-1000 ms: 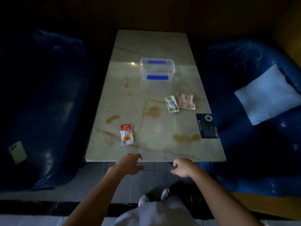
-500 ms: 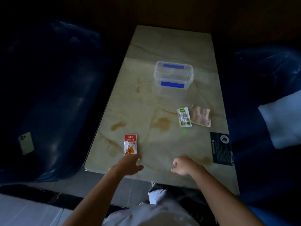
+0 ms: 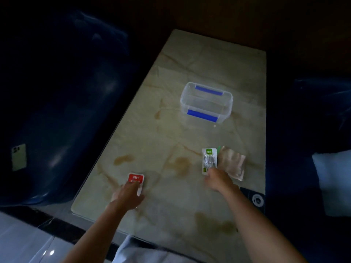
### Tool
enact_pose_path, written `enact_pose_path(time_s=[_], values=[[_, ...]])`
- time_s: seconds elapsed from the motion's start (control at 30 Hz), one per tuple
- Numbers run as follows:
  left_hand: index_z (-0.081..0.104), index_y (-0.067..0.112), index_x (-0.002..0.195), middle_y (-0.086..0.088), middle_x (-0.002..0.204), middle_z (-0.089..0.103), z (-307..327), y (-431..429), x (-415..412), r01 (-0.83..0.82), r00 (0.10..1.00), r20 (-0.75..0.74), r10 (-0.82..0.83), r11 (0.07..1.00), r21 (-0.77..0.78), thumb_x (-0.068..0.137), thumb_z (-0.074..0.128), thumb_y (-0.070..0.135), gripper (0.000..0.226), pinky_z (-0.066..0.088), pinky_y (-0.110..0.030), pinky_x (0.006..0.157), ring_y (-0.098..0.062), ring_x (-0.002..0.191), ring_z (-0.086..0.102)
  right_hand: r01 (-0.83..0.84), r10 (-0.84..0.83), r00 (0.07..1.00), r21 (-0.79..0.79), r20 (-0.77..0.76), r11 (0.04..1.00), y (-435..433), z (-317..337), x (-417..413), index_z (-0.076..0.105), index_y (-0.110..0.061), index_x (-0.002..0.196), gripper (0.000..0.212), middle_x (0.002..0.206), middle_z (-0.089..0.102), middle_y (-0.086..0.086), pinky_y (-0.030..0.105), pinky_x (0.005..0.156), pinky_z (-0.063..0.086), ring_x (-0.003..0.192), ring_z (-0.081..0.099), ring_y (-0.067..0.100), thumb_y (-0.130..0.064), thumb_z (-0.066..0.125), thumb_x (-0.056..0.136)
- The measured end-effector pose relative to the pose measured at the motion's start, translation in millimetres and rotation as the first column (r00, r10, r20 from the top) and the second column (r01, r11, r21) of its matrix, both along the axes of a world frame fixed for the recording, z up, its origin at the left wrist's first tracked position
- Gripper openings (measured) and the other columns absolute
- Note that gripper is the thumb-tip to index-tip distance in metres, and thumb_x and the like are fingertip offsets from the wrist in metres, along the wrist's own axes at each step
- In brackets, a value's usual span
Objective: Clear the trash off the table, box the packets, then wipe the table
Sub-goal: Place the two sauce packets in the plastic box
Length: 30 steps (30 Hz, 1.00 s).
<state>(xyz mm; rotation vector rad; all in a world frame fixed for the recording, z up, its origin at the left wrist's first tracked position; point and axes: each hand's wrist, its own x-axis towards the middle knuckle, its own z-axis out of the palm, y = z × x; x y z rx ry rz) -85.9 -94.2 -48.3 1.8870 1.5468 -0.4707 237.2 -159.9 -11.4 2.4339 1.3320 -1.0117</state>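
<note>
On the dim marble table [image 3: 155, 141] lie a red packet [image 3: 136, 178] near the left edge, a green-and-white packet [image 3: 209, 160] to the right, and a crumpled pinkish wrapper [image 3: 232, 163] beside it. My left hand [image 3: 127, 195] lies over the red packet's lower half, fingers curled on it. My right hand [image 3: 218, 179] touches the bottom end of the green packet. Whether either packet is gripped is unclear in the blur. A clear plastic box [image 3: 206, 103] with blue clips stands open farther back.
Brown stains [image 3: 180, 165] mark the tabletop. A dark card [image 3: 254, 199] lies at the right edge. Blue sofas flank the table; a phone [image 3: 19, 156] rests on the left sofa, and a pale cushion [image 3: 334, 183] on the right one.
Both hands have reached forward over the table: the left onto the red packet, the right up to the green packet. The view shifted closer and leftward.
</note>
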Motion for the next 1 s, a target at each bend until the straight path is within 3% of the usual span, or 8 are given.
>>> enact_pose_path(time_s=[0.07, 0.13, 0.37, 0.6, 0.67, 0.77, 0.83, 1.0], values=[[0.048, 0.020, 0.134, -0.010, 0.126, 0.054, -4.1, 4.0, 2.6, -0.059, 0.996, -0.059, 0.060, 0.998, 0.016, 0.079, 0.070, 0.040, 0.062, 0.055, -0.043, 0.089, -0.031, 0.109, 0.061, 0.009, -0.011, 0.999, 0.048, 0.051, 0.999, 12.5, -0.7, 8.0, 0.058, -0.012, 0.125, 0.037, 0.123, 0.067, 0.017, 0.035, 0.082, 0.051, 0.114, 0.063, 0.037, -0.030, 0.053, 0.092], [0.038, 0.020, 0.137, -0.009, 0.124, 0.048, -5.7, 7.9, 5.5, -0.102, 0.988, -0.112, 0.105, 0.994, 0.033, 0.078, 0.070, 0.042, 0.071, 0.055, -0.045, 0.087, -0.035, 0.111, 0.058, 0.026, -0.033, 0.996, 0.080, 0.084, 0.996, 23.9, -3.7, 13.7, 0.052, -0.013, 0.132, 0.042, 0.127, 0.064, 0.017, 0.038, 0.087, 0.050, 0.117, 0.061, 0.038, -0.030, 0.050, 0.094], [0.030, 0.020, 0.136, -0.008, 0.121, 0.042, -17.6, 17.6, 13.0, -0.200, 0.966, -0.162, 0.201, 0.980, 0.024, 0.077, 0.071, 0.046, 0.077, 0.056, -0.045, 0.084, -0.035, 0.109, 0.060, 0.122, -0.138, 0.983, 0.132, 0.117, 0.984, 51.5, -34.1, 17.4, 0.051, -0.008, 0.127, 0.040, 0.131, 0.056, 0.021, 0.041, 0.094, 0.049, 0.120, 0.057, 0.041, -0.031, 0.053, 0.094], [0.023, 0.020, 0.137, -0.011, 0.120, 0.042, -17.1, 22.1, 15.4, -0.232, 0.960, -0.147, 0.237, 0.972, 0.047, 0.077, 0.071, 0.047, 0.082, 0.055, -0.045, 0.083, -0.036, 0.106, 0.061, 0.216, -0.255, 0.953, 0.221, 0.165, 0.951, 58.5, -62.6, 18.2, 0.048, 0.001, 0.128, 0.050, 0.137, 0.047, 0.030, 0.047, 0.092, 0.050, 0.113, 0.058, 0.048, -0.033, 0.059, 0.093], [0.020, 0.019, 0.138, -0.014, 0.124, 0.044, -16.0, 24.2, 15.2, -0.259, 0.953, -0.150, 0.263, 0.965, 0.044, 0.075, 0.074, 0.047, 0.087, 0.053, -0.045, 0.086, -0.037, 0.110, 0.059, 0.235, -0.279, 0.943, 0.230, 0.183, 0.944, 58.0, -68.0, 17.4, 0.048, 0.004, 0.125, 0.053, 0.130, 0.050, 0.031, 0.048, 0.090, 0.050, 0.110, 0.058, 0.048, -0.035, 0.060, 0.092], [0.029, 0.012, 0.132, -0.014, 0.121, 0.045, -17.0, 28.1, 14.1, -0.286, 0.946, -0.148, 0.289, 0.957, 0.046, 0.075, 0.071, 0.048, 0.079, 0.052, -0.044, 0.089, -0.036, 0.111, 0.055, 0.262, -0.305, 0.934, 0.223, 0.186, 0.939, 58.5, -71.9, 15.8, 0.045, 0.005, 0.128, 0.056, 0.125, 0.052, 0.031, 0.048, 0.089, 0.049, 0.109, 0.057, 0.049, -0.035, 0.062, 0.092], [0.035, 0.008, 0.128, -0.012, 0.117, 0.044, -17.3, 29.5, 14.5, -0.293, 0.947, -0.123, 0.297, 0.955, 0.047, 0.078, 0.070, 0.041, 0.070, 0.054, -0.041, 0.088, -0.032, 0.102, 0.058, 0.265, -0.314, 0.928, 0.238, 0.199, 0.934, 59.6, -71.2, 15.3, 0.045, 0.004, 0.129, 0.056, 0.125, 0.053, 0.031, 0.048, 0.090, 0.049, 0.110, 0.057, 0.049, -0.034, 0.063, 0.091], [0.052, 0.007, 0.115, -0.010, 0.111, 0.051, -15.1, 34.8, 15.4, -0.292, 0.951, -0.098, 0.293, 0.956, 0.023, 0.081, 0.073, 0.029, 0.045, 0.046, -0.028, 0.070, -0.018, 0.077, 0.051, 0.310, -0.356, 0.916, 0.235, 0.185, 0.921, 64.4, -66.2, 19.9, 0.030, 0.000, 0.143, 0.075, 0.126, 0.057, 0.027, 0.046, 0.090, 0.049, 0.111, 0.059, 0.045, -0.026, 0.072, 0.087]])
